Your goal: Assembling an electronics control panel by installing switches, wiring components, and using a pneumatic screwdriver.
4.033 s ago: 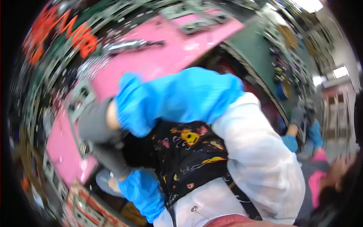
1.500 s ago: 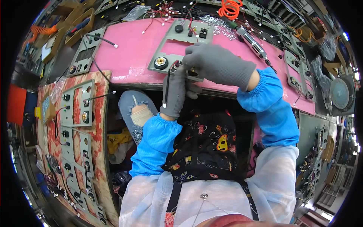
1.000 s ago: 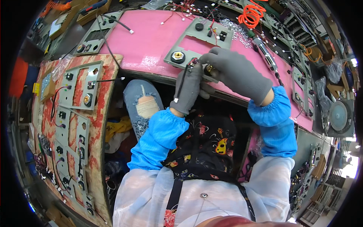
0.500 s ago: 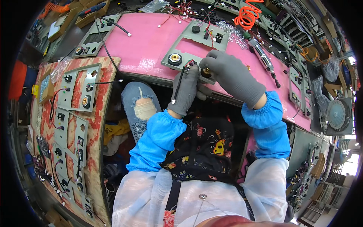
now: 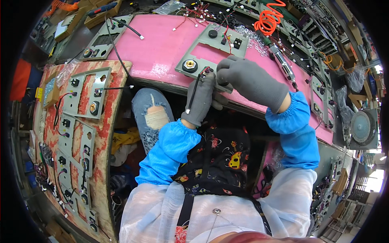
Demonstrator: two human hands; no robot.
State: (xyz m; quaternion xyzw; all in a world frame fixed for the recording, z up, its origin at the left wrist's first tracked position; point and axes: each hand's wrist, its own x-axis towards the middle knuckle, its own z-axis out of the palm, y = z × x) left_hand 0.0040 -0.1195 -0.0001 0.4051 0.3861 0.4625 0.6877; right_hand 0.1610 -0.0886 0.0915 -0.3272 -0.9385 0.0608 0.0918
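A grey metal panel (image 5: 184,60) lies at the near edge of the pink work surface. It carries a black round fitting with a brass nut (image 5: 189,65), a black knob (image 5: 212,34) and a black socket block (image 5: 237,42). My gloved left hand (image 5: 201,99) is closed on the panel's near edge, beside a small connector with red wires. A black cable (image 5: 193,92) with a white plug runs down over this hand. My gloved right hand (image 5: 251,81) is bent over the panel's near right corner, its fingers pinched together on a brass fitting that they now cover.
A power screwdriver (image 5: 282,62) on an orange coiled hose (image 5: 269,20) lies to the right. Loose metal washers (image 5: 256,42) and red wire leads (image 5: 199,12) are spread at the back. More wired panels (image 5: 83,95) rest on the red-stained board at left. A fan (image 5: 362,125) stands far right.
My right hand has turned slightly, and its fingers now hide the brass fitting that showed before. The right elbow has swung outward a little. My left hand keeps its place on the panel.
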